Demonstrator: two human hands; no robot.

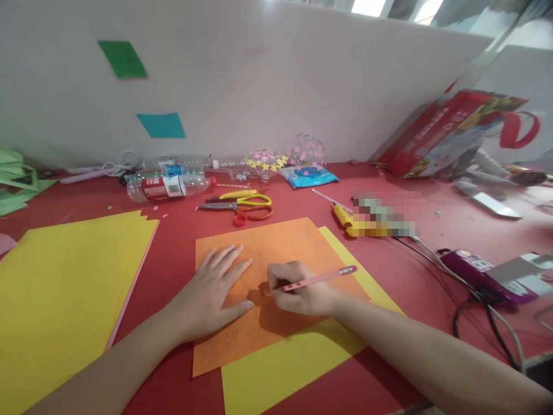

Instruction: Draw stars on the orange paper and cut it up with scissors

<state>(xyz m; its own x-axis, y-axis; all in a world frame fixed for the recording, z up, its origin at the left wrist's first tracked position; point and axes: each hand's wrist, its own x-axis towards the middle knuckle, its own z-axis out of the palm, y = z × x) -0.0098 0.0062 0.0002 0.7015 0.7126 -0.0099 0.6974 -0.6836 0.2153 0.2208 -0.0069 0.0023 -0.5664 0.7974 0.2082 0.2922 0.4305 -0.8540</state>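
Note:
An orange sheet of paper lies on top of a yellow sheet on the red table. My left hand rests flat on the left part of the orange sheet, fingers spread. In my right hand is a pink pencil, its eraser end pointing up and to the right. The fingers are closed around the pencil low down, over the middle of the orange sheet. Its tip is hidden by the fingers. Faint marks seem to show on the paper near my left hand.
A stack of yellow paper lies at the left. Beyond the orange sheet are scissors, a red bottle cap, a plastic bottle and a yellow glue gun. Cables run past a purple box at the right; a red bag leans behind.

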